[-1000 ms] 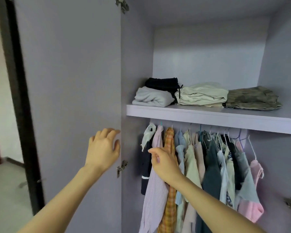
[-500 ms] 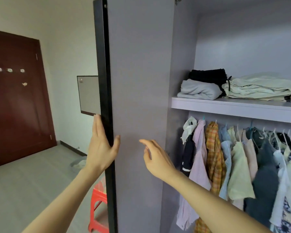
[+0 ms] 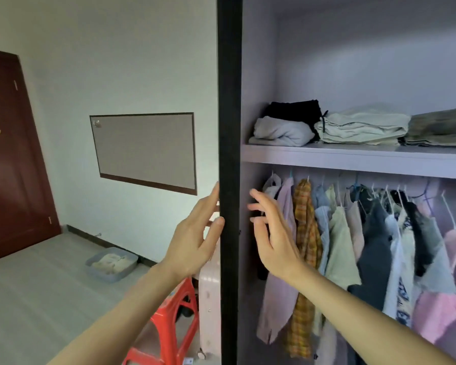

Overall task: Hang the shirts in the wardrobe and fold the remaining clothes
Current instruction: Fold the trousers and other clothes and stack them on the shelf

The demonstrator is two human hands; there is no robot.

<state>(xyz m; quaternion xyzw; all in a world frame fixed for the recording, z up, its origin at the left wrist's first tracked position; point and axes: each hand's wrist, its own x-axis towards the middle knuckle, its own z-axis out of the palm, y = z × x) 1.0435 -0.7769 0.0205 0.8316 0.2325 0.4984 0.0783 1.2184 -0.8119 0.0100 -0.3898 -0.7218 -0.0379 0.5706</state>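
Status: looks close to done, judging from this one view.

- Wardrobe [image 3: 258, 75] is open, its door [image 3: 229, 127] seen edge-on as a dark vertical strip mid-frame.
- Hanging shirts [image 3: 340, 246] fill the rail under the shelf [image 3: 353, 158], left to right: pale pink, orange plaid, light blue, pale green, dark grey, white, pink at the far right. All appear to be on hangers and packed side by side.
- Folded clothes [image 3: 353, 125] sit in stacks on the shelf: grey and black at the left, cream in the middle, olive at the right edge of view.
- Left hand [image 3: 195, 241]: fingers straight, thumb against the near face of the door edge, fingers on its far side. It touches the door rather than clamping it.
- Right hand [image 3: 271, 233]: fingers spread and relaxed, holding nothing, just in front of the leftmost hanging shirts. Whether it touches the door's inner face I can't tell.

Read: hanging and folding both look complete as far as the wardrobe shows. No loose garment in either hand. Probable remaining step is shutting the door.

Caveat: grey tray [image 3: 111, 264] on the floor at left holds something pale; can't tell if it's clothing. The red stool [image 3: 174, 312] near the door carries nothing I can see.
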